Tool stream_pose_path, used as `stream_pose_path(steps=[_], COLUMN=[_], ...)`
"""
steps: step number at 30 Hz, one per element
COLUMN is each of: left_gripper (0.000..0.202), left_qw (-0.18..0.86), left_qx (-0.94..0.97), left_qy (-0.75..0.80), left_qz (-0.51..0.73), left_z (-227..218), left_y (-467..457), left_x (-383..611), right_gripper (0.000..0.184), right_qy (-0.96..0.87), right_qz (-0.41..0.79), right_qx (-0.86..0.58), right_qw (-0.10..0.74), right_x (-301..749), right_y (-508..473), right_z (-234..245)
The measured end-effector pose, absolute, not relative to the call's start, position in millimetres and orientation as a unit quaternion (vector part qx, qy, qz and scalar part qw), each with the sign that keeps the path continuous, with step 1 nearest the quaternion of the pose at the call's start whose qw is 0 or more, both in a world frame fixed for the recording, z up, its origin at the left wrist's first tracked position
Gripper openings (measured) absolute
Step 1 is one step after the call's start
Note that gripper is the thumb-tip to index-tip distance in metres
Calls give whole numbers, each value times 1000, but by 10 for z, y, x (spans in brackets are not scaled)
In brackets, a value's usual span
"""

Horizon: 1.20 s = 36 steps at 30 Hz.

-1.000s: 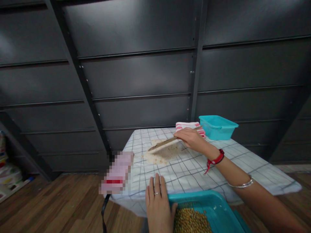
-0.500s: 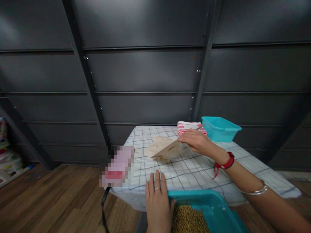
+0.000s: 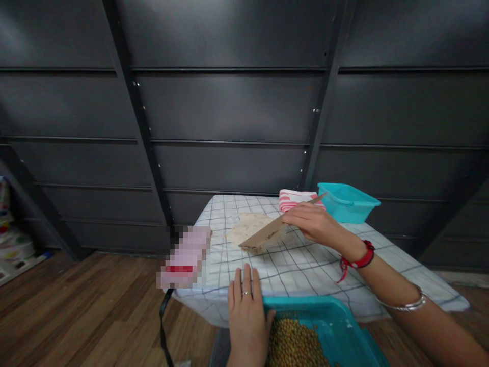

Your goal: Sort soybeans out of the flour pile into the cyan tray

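My right hand (image 3: 311, 223) is closed on a flat brown cardboard piece (image 3: 267, 233) held slantwise over a pale heap of powdery grain (image 3: 248, 226) on the checked tablecloth (image 3: 305, 265). The card's lower end touches the heap's near edge. My left hand (image 3: 246, 316) lies flat, fingers together, on the near table edge, against the left rim of a teal tray (image 3: 328, 311) full of small brownish-yellow grains (image 3: 294, 344).
A teal tub (image 3: 347, 202) and a folded red-and-white striped cloth (image 3: 296, 199) sit at the table's far side. A blurred pink object (image 3: 185, 257) lies at the table's left edge. Dark metal panels stand behind; wooden floor to the left, with clutter at far left.
The cardboard piece has swept nearer and tilted up on its edge, pushing the spread grain into a tighter heap. My left hand has stayed put.
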<state>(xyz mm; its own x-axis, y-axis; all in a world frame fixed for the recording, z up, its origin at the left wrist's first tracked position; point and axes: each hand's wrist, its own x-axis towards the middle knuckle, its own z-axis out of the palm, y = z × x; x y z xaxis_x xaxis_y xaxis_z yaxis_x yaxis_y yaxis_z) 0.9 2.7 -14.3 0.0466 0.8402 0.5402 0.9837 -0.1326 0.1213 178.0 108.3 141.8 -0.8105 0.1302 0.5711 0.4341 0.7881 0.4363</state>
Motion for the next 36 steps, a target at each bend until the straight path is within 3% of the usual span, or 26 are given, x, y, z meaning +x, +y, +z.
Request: stream_pose_path(steps=[14,22,36], left_gripper=[64,66,69], left_qw=[155,131,134], left_qx=[-710,-708,-709], left_qy=[-640,-643,-643], left_qz=[-248,-261,-256], left_z=[-156,-140,-134], left_y=[27,31,24], left_x=[11,22,31], right_gripper=[36,25,29], right_qy=[-926,-902,-914], right_qz=[-248,-229,-221], right_qx=[-140,-181,-163], right_qw=[249,318,298], right_x=[1916,2063,2148], right_y=[1130,1159,1018], right_z=[1378,1365,1272])
